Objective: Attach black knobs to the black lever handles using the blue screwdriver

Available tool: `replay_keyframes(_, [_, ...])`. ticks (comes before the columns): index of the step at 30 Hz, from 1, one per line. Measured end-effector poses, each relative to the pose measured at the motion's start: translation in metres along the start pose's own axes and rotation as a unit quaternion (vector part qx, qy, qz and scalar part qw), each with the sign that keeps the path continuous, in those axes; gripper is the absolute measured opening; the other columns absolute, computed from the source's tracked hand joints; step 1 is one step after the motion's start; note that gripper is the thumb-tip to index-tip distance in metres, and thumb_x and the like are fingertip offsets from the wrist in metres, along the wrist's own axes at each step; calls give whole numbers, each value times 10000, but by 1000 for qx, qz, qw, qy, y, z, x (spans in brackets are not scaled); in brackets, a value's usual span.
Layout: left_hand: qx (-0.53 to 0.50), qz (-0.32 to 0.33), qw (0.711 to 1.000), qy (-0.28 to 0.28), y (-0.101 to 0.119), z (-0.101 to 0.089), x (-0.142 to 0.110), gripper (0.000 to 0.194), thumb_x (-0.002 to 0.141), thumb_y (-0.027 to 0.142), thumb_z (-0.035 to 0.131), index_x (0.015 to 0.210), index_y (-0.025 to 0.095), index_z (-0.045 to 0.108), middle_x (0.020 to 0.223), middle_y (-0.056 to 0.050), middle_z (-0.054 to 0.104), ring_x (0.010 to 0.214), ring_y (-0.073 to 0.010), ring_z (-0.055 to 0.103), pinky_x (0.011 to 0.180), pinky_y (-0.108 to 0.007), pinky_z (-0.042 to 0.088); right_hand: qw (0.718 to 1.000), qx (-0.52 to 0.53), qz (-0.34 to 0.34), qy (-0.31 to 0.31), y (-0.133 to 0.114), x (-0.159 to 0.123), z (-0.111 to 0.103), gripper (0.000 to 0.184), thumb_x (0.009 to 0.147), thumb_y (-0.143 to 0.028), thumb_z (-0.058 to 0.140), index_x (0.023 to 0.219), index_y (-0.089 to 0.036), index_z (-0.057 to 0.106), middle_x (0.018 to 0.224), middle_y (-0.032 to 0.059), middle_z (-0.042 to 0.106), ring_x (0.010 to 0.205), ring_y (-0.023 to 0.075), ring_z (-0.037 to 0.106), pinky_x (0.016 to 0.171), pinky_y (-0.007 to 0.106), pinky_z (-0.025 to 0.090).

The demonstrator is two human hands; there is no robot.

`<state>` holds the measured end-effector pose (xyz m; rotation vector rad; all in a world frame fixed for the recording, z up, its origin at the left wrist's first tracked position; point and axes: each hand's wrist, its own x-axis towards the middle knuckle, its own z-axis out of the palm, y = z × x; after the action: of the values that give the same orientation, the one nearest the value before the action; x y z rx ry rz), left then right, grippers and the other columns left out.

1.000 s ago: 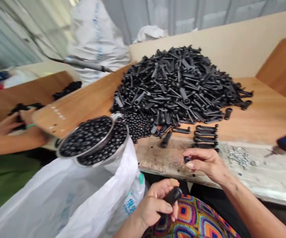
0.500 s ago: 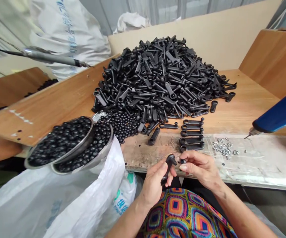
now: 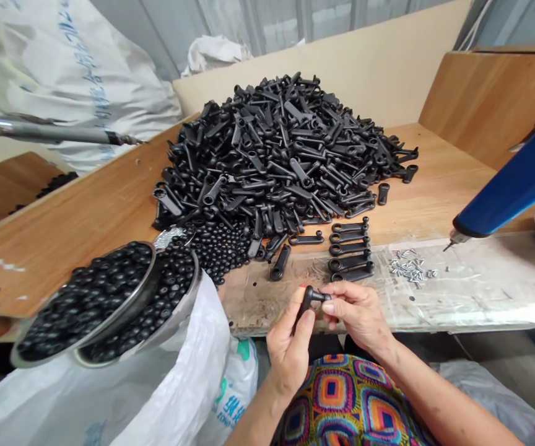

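Across the wooden table [image 3: 434,179], a big heap of black plastic levers [image 3: 267,148], with a short row of levers [image 3: 348,251] lined up just in front and loose black beads [image 3: 216,251] at its near edge. Two tilted steel bowls [image 3: 130,308] full of beads at the mouth of a white plastic sack [image 3: 193,365]. To the right, small metal screws [image 3: 409,269] near the tip of a blue power screwdriver [image 3: 509,179]; at upper left, a metal-shafted tool [image 3: 54,133] before a white woven sack [image 3: 82,80].

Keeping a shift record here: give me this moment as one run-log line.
left hand: grips black handle | right hand: pinches handle's end | nearby: laid-out handles, metal bowl of black beads
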<state>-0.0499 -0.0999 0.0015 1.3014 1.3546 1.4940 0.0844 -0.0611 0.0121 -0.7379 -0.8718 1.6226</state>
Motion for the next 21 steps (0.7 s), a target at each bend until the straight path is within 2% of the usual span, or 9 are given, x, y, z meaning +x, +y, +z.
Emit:
replay_keyframes(3, [80,86,993,4,1,-2,0,379,820,213,565,1199,215,568,1072,-67,657,935,-208,613,835,-325,487,999,30,16,-1,0,2,3,168,635,-205,755,790,-160,712,545,2,644,425,96,557,381,180,486])
replay_keyframes(6, [134,164,977,-6,2,-3,-1,438,835,140,522,1265,219,500,1161,-80,619,1020,-216,590,888,-333,469,998,54,30,-9,-3,2,4,165,632,-213,757,782,-156,716,542,15,646,436,102,571,377,173,483])
replay_keyframes(11, [159,196,967,-18,1,0,-2,479,853,114,478,1318,216,429,1166,-88,610,1021,-215,590,867,-334,486,997,55,38,-37,-10,-1,1,196,661,-217,734,846,-155,725,660,68,688,534,136,625,433,205,518])
replay_keyframes(16, [191,252,948,-34,4,3,-2,552,846,56,450,1365,214,348,1132,-104,611,1022,-205,585,849,-308,487,997,71,22,-9,-10,-4,2,174,633,-207,747,803,-171,735,591,58,677,481,129,607,407,204,510])
replay_keyframes(21, [223,307,924,-51,10,4,-2,612,828,24,438,1395,183,273,983,-117,618,848,-186,603,743,-299,501,998,62,-2,16,-10,-7,3,163,597,-187,764,759,-180,744,550,39,659,444,116,584,380,182,491])
